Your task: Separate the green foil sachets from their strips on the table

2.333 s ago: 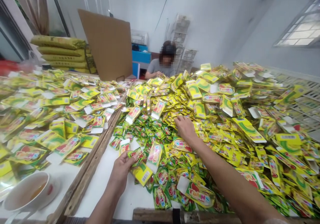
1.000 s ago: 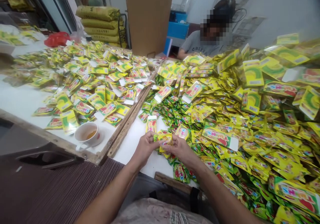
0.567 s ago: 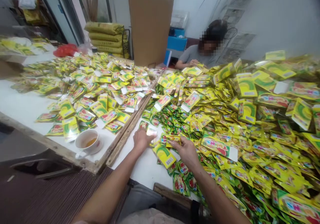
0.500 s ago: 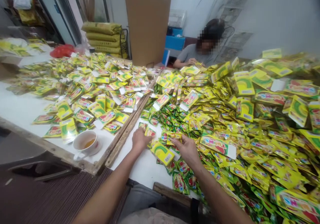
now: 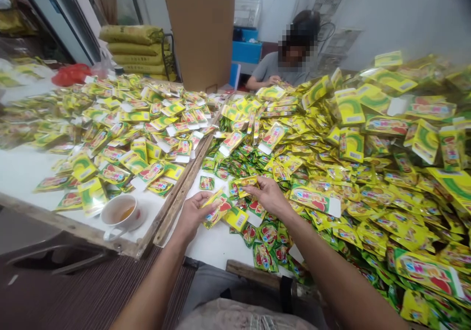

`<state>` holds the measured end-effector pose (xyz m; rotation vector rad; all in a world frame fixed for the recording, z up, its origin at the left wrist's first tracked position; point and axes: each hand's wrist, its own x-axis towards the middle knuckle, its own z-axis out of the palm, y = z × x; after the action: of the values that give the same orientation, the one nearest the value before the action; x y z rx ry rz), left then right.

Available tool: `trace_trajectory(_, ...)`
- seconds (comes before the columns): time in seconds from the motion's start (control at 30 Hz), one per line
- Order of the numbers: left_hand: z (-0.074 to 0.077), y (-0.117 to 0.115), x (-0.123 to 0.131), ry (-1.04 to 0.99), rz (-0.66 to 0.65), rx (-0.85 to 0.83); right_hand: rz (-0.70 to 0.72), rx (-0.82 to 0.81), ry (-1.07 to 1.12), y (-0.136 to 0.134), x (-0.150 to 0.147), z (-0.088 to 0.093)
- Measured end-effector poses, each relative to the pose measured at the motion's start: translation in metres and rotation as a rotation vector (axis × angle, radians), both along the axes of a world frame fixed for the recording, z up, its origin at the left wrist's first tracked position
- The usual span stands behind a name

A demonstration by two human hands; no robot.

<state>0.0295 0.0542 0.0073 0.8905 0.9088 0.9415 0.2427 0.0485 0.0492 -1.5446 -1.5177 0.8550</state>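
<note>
My left hand [image 5: 194,214] is closed on a small yellow carton [image 5: 218,209] with red fruit and green print, held tilted over the white table [image 5: 211,244]. To its right, my right hand [image 5: 270,195] pinches small packets [image 5: 245,185], one yellow and one green by their look; the exact number is hard to make out. Below, between the hands, lies another yellow carton [image 5: 236,218] with a green arc and a barcode. One green packet [image 5: 206,183] rests alone on the table just beyond my left hand.
Heaped yellow and green packets [image 5: 368,212] cover the right side, with cartons on top. Many cartons [image 5: 121,148] lie on the left table, near a cup of brown liquid [image 5: 123,217]. A wooden edge [image 5: 184,192] divides the tables. Another person [image 5: 283,65] sits at the back.
My left hand has drawn the carton nearer and turned it so its fruit side shows. My right hand still pinches packets, now slightly higher. The view has shifted a little to the right.
</note>
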Motion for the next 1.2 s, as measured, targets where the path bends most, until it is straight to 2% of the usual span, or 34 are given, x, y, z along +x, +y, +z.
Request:
trace_trajectory(0.1,0.002,-0.001,0.003,-0.016,0.003,-0.006,0.007,-0.007,-0.029,-0.005,0.001,0.002)
trace_trajectory(0.27,-0.003,-0.008,0.008,-0.041,0.002,-0.02,0.172,-0.19,-0.106,-0.006,0.004,0.006)
trace_trajectory(0.4,-0.007,-0.015,0.011,-0.069,-0.001,-0.008,0.176,-0.24,-0.141,-0.004,0.0,0.004)
trace_trajectory(0.57,-0.008,-0.014,0.011,-0.022,-0.016,-0.03,0.222,-0.277,-0.003,-0.009,-0.01,-0.002)
trace_trajectory(0.73,-0.007,-0.015,0.012,-0.106,0.057,-0.082,0.201,-0.16,0.11,-0.016,-0.008,0.002)
trace_trajectory(0.87,-0.004,-0.019,0.015,-0.153,0.038,-0.111,0.194,-0.174,0.133,-0.021,-0.009,0.007)
trace_trajectory(0.97,0.001,-0.02,0.015,-0.133,-0.019,-0.122,0.149,-0.076,0.024,-0.024,-0.008,0.008)
trace_trajectory(1.07,0.006,-0.019,0.014,-0.118,-0.062,-0.174,0.215,0.008,-0.09,-0.023,-0.004,0.008)
trace_trajectory(1.13,0.007,-0.019,0.013,-0.121,-0.044,-0.19,0.23,0.016,-0.142,-0.021,0.0,0.01)
trace_trajectory(1.2,0.006,-0.019,0.014,-0.118,-0.012,-0.164,0.173,0.033,-0.212,-0.02,0.0,0.012)
